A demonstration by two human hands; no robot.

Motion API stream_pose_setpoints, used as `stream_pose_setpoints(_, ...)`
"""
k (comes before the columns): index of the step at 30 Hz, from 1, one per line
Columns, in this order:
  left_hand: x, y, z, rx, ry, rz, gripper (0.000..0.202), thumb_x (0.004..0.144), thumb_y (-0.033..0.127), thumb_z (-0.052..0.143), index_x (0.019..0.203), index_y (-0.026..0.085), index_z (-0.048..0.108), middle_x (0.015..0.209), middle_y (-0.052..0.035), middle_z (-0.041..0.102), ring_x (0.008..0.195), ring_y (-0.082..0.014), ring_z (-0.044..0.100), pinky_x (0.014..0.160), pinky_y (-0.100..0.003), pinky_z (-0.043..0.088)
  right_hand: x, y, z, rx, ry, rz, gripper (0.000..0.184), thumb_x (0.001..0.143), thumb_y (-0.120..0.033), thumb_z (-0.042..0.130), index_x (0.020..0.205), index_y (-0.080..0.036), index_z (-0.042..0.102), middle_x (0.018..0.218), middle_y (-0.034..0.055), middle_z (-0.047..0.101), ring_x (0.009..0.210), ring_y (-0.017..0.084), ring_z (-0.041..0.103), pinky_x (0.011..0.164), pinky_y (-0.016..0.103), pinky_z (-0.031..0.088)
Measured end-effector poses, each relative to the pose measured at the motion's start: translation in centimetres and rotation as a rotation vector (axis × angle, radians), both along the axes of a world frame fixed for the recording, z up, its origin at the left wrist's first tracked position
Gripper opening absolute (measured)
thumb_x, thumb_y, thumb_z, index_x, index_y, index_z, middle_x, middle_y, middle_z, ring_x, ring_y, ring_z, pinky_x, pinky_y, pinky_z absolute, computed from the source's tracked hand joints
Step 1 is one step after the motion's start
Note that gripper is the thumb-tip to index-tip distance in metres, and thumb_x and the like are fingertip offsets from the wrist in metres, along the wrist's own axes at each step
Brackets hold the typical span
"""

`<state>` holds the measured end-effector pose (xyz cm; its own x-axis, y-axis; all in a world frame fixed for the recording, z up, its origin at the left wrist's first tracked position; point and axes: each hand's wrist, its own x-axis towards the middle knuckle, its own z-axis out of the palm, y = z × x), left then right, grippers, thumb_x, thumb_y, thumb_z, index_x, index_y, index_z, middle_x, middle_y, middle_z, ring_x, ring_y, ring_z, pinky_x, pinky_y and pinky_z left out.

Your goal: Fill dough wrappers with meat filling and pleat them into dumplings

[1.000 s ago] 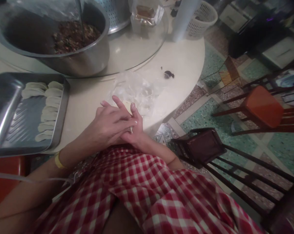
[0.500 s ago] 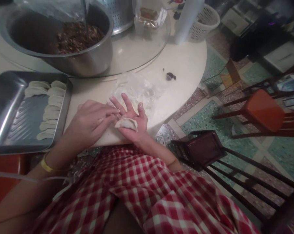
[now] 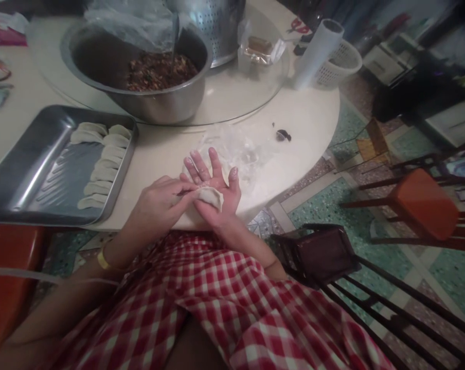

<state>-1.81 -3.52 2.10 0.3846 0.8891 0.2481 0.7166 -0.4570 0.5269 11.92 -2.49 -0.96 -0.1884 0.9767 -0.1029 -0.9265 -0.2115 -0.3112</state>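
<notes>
A folded pale dumpling (image 3: 211, 195) lies on the palm of my right hand (image 3: 213, 172), which is turned palm up over the table's near edge with its floured fingers spread. My left hand (image 3: 159, 205), with a yellow band at the wrist, is closed in a pinch on the dumpling's left end. To the left, a metal tray (image 3: 32, 169) holds a row of finished dumplings (image 3: 99, 167) along its right side. Behind it, a large steel bowl (image 3: 159, 103) contains dark minced filling (image 3: 159, 69).
Clear plastic wrapping (image 3: 248, 149) lies on the round cream table just beyond my hands. A colander (image 3: 217, 25), a white roll (image 3: 313, 54) and a white basket (image 3: 342, 61) stand at the back. A dark stool (image 3: 325, 254) and an orange stool (image 3: 421, 203) stand on the tiled floor to the right.
My left hand slid off my right hand, uncovering the folded dumpling on the palm, and now pinches its left end. The view tilted up a little.
</notes>
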Motion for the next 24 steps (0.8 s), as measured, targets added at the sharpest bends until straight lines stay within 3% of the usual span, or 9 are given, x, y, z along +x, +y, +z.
stream_pose_setpoints(3,-0.6,-0.4,0.4,-0.046,-0.033,0.072,0.030,0.092,0.044,0.052,0.098,0.021,0.070,0.093,-0.0053,0.074,0.085,-0.0217,0.066,0.076,-0.034,0.052,-0.4,0.2,0.5,-0.008,-0.032,-0.018,0.058,0.090,-0.064,0.026,0.130,-0.031,0.053,0.129,0.0044,0.064,0.125,0.021,0.058,0.114,0.054,0.033)
stream_pose_setpoints(12,-1.6,-0.6,-0.2,-0.081,-0.029,0.079,0.032,0.091,0.045,0.048,0.077,0.021,0.063,0.077,-0.0022,0.068,0.073,-0.0182,0.062,0.072,-0.032,0.050,-1.9,0.4,0.4,0.017,-0.032,0.007,0.054,0.089,-0.063,0.029,0.126,-0.033,0.055,0.126,0.0027,0.065,0.123,0.020,0.059,0.115,0.051,0.032)
stream_pose_setpoints(16,-2.8,-0.3,0.3,-0.031,-0.022,0.099,0.030,0.090,0.050,0.054,0.095,0.022,0.066,0.091,-0.0036,0.072,0.082,-0.0213,0.065,0.076,-0.036,0.051,-2.3,0.5,0.5,-0.007,-0.075,0.037,0.055,0.088,-0.065,0.031,0.127,-0.034,0.054,0.128,0.0034,0.064,0.123,0.020,0.059,0.113,0.052,0.035)
stream_pose_setpoints(19,-3.6,0.3,1.5,0.108,0.007,-0.032,0.028,0.095,0.042,0.050,0.109,0.023,0.064,0.107,-0.0054,0.072,0.097,-0.0233,0.064,0.087,-0.040,0.049,-3.0,0.5,0.8,-0.045,-0.092,0.135,0.055,0.090,-0.064,0.028,0.128,-0.033,0.054,0.126,0.0031,0.066,0.118,0.020,0.062,0.110,0.054,0.040)
stream_pose_setpoints(22,-4.2,1.0,2.5,0.181,0.054,-0.249,0.027,0.100,0.033,0.043,0.109,0.024,0.066,0.106,-0.0033,0.073,0.101,-0.0219,0.063,0.090,-0.039,0.048,-4.0,0.4,1.4,-0.063,-0.109,0.248,0.055,0.091,-0.060,0.024,0.129,-0.032,0.053,0.121,-0.0001,0.069,0.111,0.019,0.065,0.106,0.053,0.046)
stream_pose_setpoints(24,-4.6,1.3,2.8,0.179,0.102,-0.318,0.027,0.100,0.027,0.041,0.109,0.024,0.067,0.105,-0.0015,0.074,0.097,-0.0198,0.063,0.091,-0.037,0.048,-4.8,0.5,1.7,-0.066,-0.120,0.295,0.056,0.091,-0.060,0.024,0.130,-0.032,0.052,0.119,-0.0013,0.071,0.109,0.019,0.066,0.102,0.053,0.049)
